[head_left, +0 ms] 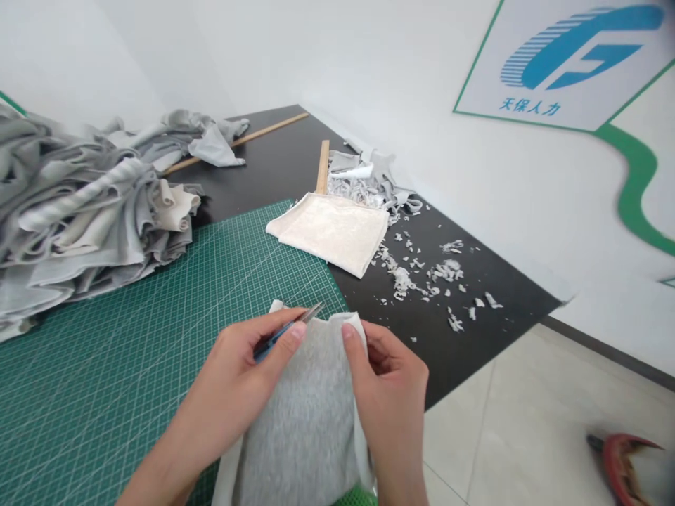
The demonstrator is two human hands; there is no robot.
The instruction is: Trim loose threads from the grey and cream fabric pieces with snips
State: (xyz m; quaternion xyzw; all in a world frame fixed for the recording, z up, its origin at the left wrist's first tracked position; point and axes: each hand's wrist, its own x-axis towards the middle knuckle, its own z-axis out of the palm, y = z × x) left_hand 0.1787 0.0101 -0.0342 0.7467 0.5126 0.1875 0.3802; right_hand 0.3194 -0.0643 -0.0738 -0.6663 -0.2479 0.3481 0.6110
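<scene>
Against white walls, in a room corner: black surface (474,330), matte and flat, with pale tiled floor (527,422) beyond its edge. On the wall, a sign (574,56) with a blue striped logo and a thin green border, plus a curving green stripe (633,183). Over the surface's left part, a green cutting mat (131,337), ruled in a fine pale grid. At far left, a fabric pile (79,218) of grey and cream, soft, rumpled, partly rolled. Farther back, a long wooden stick (264,130) and a shorter wooden slat (323,166). Just below the slat, a folded cream cloth (332,232), roughly rectangular and faintly mottled; to its right, scattered clippings (422,270), small, pale, ragged. Low on the right, down on the floor, a blurred red object (622,464).

Near the front edge: fuzzy grey fabric piece (306,414), draped off the mat toward the camera. With the left hand (237,372), clasps blue-handled snips (287,329), metal tips at the piece's top edge. With the right hand (390,386), pinches that same edge between thumb and fingers, just beside the tips.
</scene>
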